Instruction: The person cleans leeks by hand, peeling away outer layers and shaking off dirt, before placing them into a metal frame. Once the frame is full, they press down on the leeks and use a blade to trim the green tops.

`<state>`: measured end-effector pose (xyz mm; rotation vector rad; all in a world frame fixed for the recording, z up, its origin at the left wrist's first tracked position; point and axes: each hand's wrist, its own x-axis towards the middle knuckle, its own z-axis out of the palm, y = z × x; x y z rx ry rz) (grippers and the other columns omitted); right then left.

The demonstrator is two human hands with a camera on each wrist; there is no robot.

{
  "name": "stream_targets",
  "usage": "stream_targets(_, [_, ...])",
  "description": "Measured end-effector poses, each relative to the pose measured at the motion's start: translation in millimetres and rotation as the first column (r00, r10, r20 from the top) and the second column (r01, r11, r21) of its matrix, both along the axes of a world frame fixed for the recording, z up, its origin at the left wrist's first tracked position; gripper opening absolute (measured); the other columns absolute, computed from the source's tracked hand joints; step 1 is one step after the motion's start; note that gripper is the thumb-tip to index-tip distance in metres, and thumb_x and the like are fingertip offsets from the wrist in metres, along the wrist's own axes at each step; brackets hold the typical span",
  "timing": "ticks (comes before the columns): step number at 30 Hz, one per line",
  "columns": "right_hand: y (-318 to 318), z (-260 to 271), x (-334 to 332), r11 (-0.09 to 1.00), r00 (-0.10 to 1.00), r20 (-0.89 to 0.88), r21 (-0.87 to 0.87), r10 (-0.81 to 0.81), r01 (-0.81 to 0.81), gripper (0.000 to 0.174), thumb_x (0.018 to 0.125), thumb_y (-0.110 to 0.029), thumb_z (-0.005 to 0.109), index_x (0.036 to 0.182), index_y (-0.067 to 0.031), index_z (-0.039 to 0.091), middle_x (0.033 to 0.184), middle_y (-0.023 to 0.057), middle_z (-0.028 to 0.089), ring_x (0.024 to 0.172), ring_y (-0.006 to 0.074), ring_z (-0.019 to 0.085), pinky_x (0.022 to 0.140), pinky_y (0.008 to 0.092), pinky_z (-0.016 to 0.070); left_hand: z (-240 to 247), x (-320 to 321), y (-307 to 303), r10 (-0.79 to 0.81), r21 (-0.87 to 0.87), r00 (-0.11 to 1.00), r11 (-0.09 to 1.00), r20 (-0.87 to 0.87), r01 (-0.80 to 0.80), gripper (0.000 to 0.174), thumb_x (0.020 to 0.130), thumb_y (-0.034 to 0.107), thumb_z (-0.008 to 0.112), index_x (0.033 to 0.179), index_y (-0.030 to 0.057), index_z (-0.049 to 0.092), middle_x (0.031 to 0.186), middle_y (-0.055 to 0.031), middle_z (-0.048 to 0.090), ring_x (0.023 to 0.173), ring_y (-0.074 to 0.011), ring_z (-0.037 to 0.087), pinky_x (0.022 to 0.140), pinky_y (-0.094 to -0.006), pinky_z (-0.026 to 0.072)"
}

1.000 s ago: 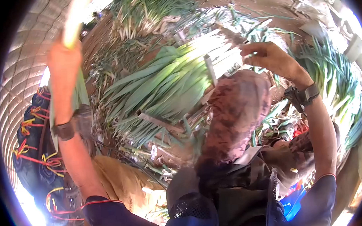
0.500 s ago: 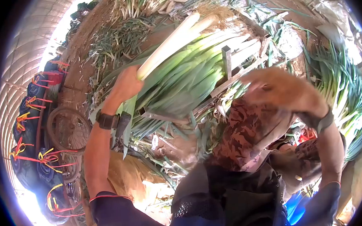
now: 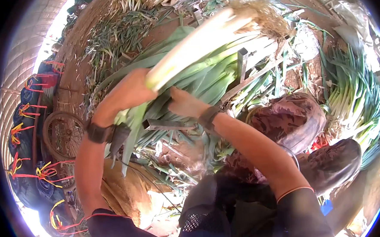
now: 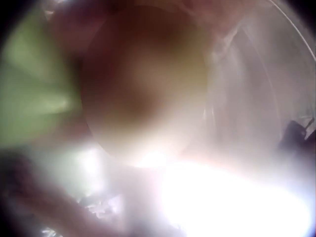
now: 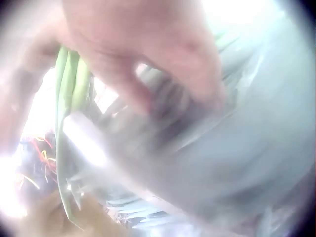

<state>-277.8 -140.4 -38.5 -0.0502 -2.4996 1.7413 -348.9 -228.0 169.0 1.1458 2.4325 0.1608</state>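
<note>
My left hand (image 3: 128,94) grips a bunch of long green onions (image 3: 190,45), white stalks and roots pointing up to the right, green leaves hanging below the fist. My right hand (image 3: 187,103) is just right of that fist, over broad green leaves (image 3: 205,85). In the right wrist view the fingers (image 5: 195,74) bend loosely down, tips at the leaves, with a gap between them. Beneath both hands lies a heap of green onions between metal uprights (image 3: 242,64). The left wrist view is badly blurred, with green leaf (image 4: 34,89) at its left side.
A metal bar (image 3: 169,124) crosses below the heap. More green onions (image 3: 352,93) are stacked at the right. Dark bundles tied with red and yellow strings (image 3: 44,173) stand at the left beside a spoked wheel (image 3: 64,133). My knee (image 3: 291,121) is close on the right.
My left hand came down from high at the left with the green onions, then their root ends swung right. My right hand moved from the right side across to the left hand.
</note>
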Motion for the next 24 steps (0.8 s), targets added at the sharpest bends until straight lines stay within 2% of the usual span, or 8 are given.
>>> stream_targets(5, [6, -5, 12, 0.999, 0.999, -0.029, 0.028, 0.041, -0.040, 0.050, 0.074, -0.007, 0.055, 0.120, 0.0111, 0.049, 0.110, 0.0328, 0.058, 0.103, 0.0469, 0.057, 0.089, 0.0440, 0.0491, -60, -26, 54, -0.131, 0.017, 0.966, 0.991, 0.222, 0.131, 0.029, 0.069, 0.009, 0.074, 0.087, -0.0110, 0.064, 0.072, -0.0107, 0.064, 0.067, -0.0160, 0.058, 0.064, -0.0354, 0.0477])
stream_targets(9, [4, -14, 42, 0.979, 0.987, -0.163, 0.203, 0.000, 0.033, 0.029, 0.076, -0.006, 0.057, 0.103, 0.0027, 0.066, 0.108, 0.0282, 0.063, 0.105, 0.0396, 0.062, 0.091, 0.0440, 0.0505, -97, -28, 96, -0.002, -0.093, 0.968, 0.995, 0.249, 0.026, 0.021, 0.066, 0.003, 0.075, 0.081, -0.0084, 0.067, 0.067, -0.0082, 0.065, 0.063, -0.0139, 0.058, 0.063, -0.0329, 0.0469])
stream_targets(13, [28, 55, 106, 0.929, 0.992, -0.063, 0.360, 0.109, -0.079, 0.021, 0.079, -0.006, 0.058, 0.096, 0.0009, 0.069, 0.109, 0.0256, 0.064, 0.106, 0.0339, 0.064, 0.087, 0.0434, 0.0520, -119, -28, 129, 0.008, -0.003, 0.920, 1.000, 0.391, -0.008, 0.019, 0.067, 0.002, 0.075, 0.081, -0.0083, 0.068, 0.068, -0.0087, 0.065, 0.063, -0.0153, 0.058, 0.062, -0.0324, 0.0459])
stream_targets(17, [89, 111, 158, 0.867, 0.952, 0.014, 0.409, 0.306, -0.285, 0.016, 0.084, -0.015, 0.060, 0.087, -0.0018, 0.069, 0.085, 0.0127, 0.068, 0.083, 0.0299, 0.068, 0.076, 0.0401, 0.0543, -136, -17, 169, 0.063, -0.060, 0.933, 0.997, 0.354, -0.045, 0.016, 0.064, 0.002, 0.074, 0.076, -0.0060, 0.067, 0.063, -0.0071, 0.060, 0.055, -0.0158, 0.054, 0.050, -0.0349, 0.0404])
stream_targets(19, [141, 115, 199, 0.917, 0.781, -0.615, 0.366, 0.110, 0.160, 0.016, 0.083, -0.016, 0.062, 0.086, -0.0026, 0.069, 0.074, 0.0116, 0.066, 0.072, 0.0322, 0.067, 0.070, 0.0410, 0.0551, -132, -6, 187, 0.084, -0.111, 0.951, 0.992, 0.296, -0.053, 0.014, 0.063, 0.002, 0.074, 0.073, -0.0051, 0.066, 0.061, -0.0064, 0.058, 0.052, -0.0158, 0.052, 0.046, -0.0355, 0.0376])
stream_targets(20, [170, 121, 214, 0.916, 0.781, -0.615, 0.367, 0.107, 0.164, 0.016, 0.083, -0.016, 0.062, 0.086, -0.0026, 0.069, 0.074, 0.0116, 0.066, 0.072, 0.0322, 0.067, 0.070, 0.0410, 0.0551, -129, 0, 199, 0.118, -0.188, 0.964, 0.979, 0.239, -0.074, 0.013, 0.062, 0.002, 0.073, 0.069, -0.0046, 0.066, 0.060, -0.0062, 0.057, 0.050, -0.0157, 0.051, 0.044, -0.0357, 0.0351])
stream_targets(22, [233, 134, 239, 0.995, 0.985, -0.151, 0.078, 0.078, -0.067, 0.023, 0.090, -0.016, 0.063, 0.109, -0.0043, 0.068, 0.099, 0.0127, 0.069, 0.090, 0.0258, 0.068, 0.083, 0.0357, 0.0550, -118, 8, 216, 0.099, -0.229, 0.950, 0.973, 0.295, -0.030, 0.023, 0.061, 0.002, 0.070, 0.055, -0.0005, 0.047, 0.051, -0.0031, 0.037, 0.043, -0.0151, 0.036, 0.040, -0.0381, 0.0270])
stream_targets(24, [281, 126, 258, 0.999, 0.984, 0.180, -0.049, 0.015, -0.006, 0.027, 0.095, -0.016, 0.064, 0.119, -0.0045, 0.068, 0.111, 0.0121, 0.071, 0.098, 0.0202, 0.068, 0.089, 0.0322, 0.0554, -166, -25, 219, 0.017, -0.126, 0.915, 0.991, 0.404, 0.037, 0.017, 0.063, 0.002, 0.072, 0.060, -0.0017, 0.056, 0.053, -0.0030, 0.045, 0.046, -0.0146, 0.042, 0.040, -0.0362, 0.0302])
